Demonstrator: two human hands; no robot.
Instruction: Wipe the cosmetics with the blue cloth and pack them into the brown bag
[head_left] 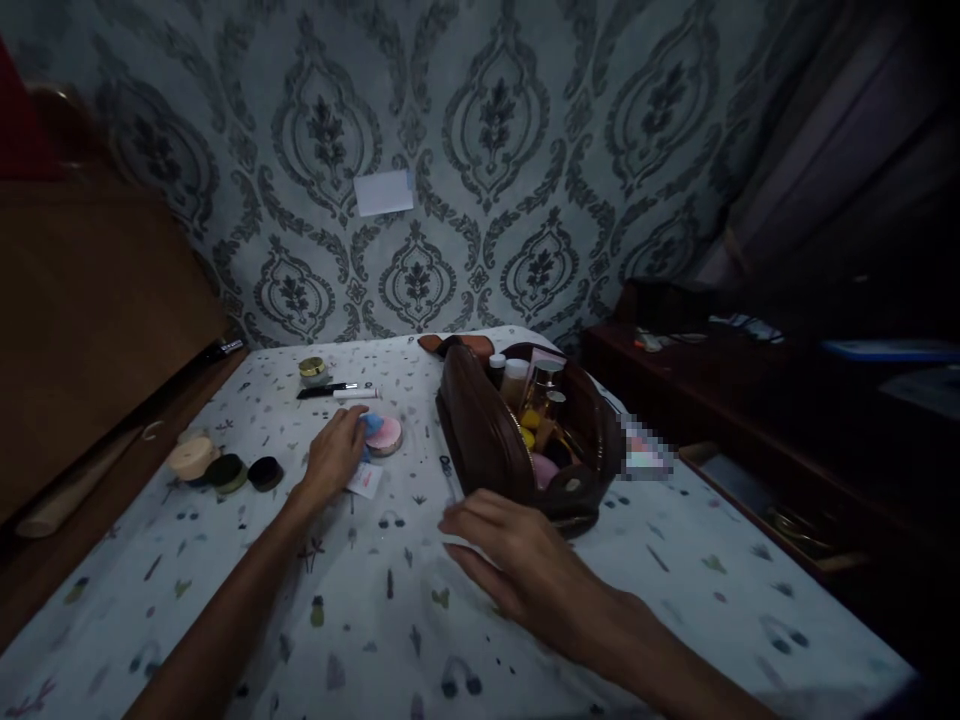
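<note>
My left hand (336, 446) is closed at the fingertips around a small blue thing (370, 424), its kind unclear. This lies against a round pink compact (386, 436). A small white card (365, 480) is below those fingers. My right hand (517, 550) hovers low over the cloth, palm down, thumb and fingers apart. Just beyond its fingers lies a slim metal tool with dark loops (446, 466), perhaps small scissors. Beside it stands an unzipped brown cosmetic bag (484, 435), filled with bottles, a perfume-like glass bottle (544, 385), yellow-capped items and something pink.
Several round jars, one a beige jar (193, 458) and one a black lid (265, 473), sit left. A gold-lidded jar (312, 372) and pens (337, 391) lie behind. A brown-orange item (472, 345) is behind the bag. An open drawer (772, 500) is right of the patterned cloth (360, 620).
</note>
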